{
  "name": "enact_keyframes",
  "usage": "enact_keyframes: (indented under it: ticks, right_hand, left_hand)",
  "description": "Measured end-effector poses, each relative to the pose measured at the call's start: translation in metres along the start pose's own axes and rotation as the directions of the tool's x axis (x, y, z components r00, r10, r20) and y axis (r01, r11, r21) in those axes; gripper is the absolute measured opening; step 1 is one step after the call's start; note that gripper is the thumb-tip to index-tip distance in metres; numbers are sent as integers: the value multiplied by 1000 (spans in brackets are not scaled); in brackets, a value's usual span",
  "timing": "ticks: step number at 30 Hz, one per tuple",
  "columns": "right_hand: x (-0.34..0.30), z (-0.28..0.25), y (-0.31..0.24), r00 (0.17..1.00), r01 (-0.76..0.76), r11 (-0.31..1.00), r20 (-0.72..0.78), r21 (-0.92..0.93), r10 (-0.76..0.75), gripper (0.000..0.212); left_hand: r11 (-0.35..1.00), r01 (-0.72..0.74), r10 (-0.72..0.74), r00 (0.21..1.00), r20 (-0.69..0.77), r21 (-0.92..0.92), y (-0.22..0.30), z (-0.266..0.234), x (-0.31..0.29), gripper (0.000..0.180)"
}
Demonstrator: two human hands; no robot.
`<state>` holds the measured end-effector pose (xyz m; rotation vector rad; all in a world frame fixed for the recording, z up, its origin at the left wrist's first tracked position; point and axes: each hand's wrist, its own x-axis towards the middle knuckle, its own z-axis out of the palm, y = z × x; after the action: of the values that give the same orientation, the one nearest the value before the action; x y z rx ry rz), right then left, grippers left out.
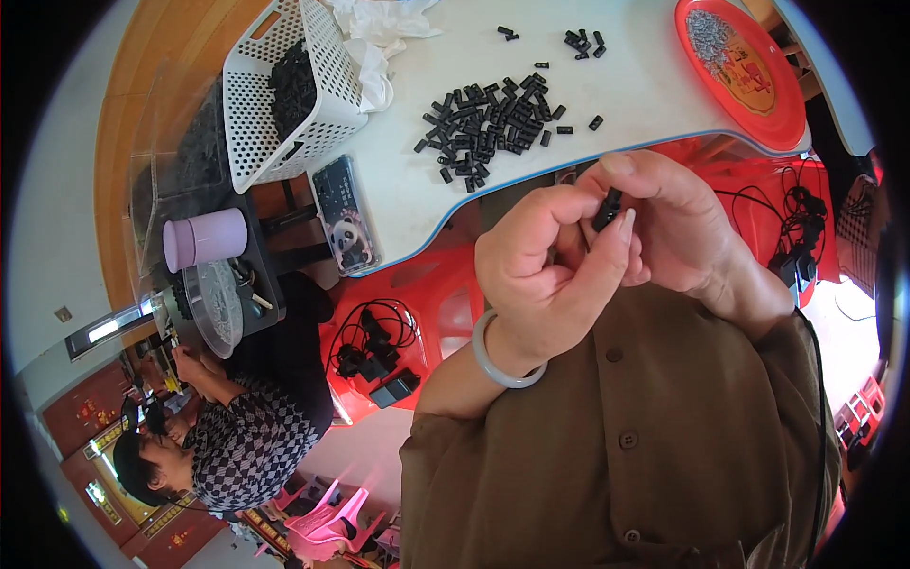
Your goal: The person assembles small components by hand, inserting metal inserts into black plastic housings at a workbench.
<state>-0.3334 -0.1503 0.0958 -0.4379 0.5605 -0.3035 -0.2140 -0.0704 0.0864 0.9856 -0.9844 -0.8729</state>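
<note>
My left hand, with a pale bangle on the wrist, and my right hand meet just off the table's near edge. Between their fingertips is a small black cylindrical plastic part, pinched from both sides. The fingers cover some of it, so its ends are not fully seen. Beyond my hands, a pile of similar black parts lies on the white table. Several more lie in a loose cluster farther back. A red round tray at the far right holds small silvery metal pieces.
A white perforated basket with black pieces stands at the left, beside a phone in a panda case. Farther left are a lilac cup and a clear plastic bowl. Another person works there. Red stools hold cables.
</note>
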Motion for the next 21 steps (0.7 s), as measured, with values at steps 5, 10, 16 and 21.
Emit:
enact_keyframes:
  ticks: [5, 10, 16, 21]
  right_hand:
    - [0, -2, 3, 996, 82, 981, 42, -176, -76, 36]
    - [2, -5, 9, 981, 190, 964, 66, -184, -180, 33]
    - [9, -14, 17, 951, 294, 951, 125, -95, -282, 22]
    - [9, -17, 21, 945, 317, 946, 109, -70, -309, 14]
  left_hand:
    - [995, 74, -73, 997, 12, -68, -4, -5, -3, 7]
    - [1000, -5, 4, 1000, 11, 15, -8, -6, -3, 8]
    - [984, -67, 66, 998, 9, 168, -17, -11, -7, 13]
    - [939, -111, 110, 994, 22, 327, -7, -9, -4, 14]
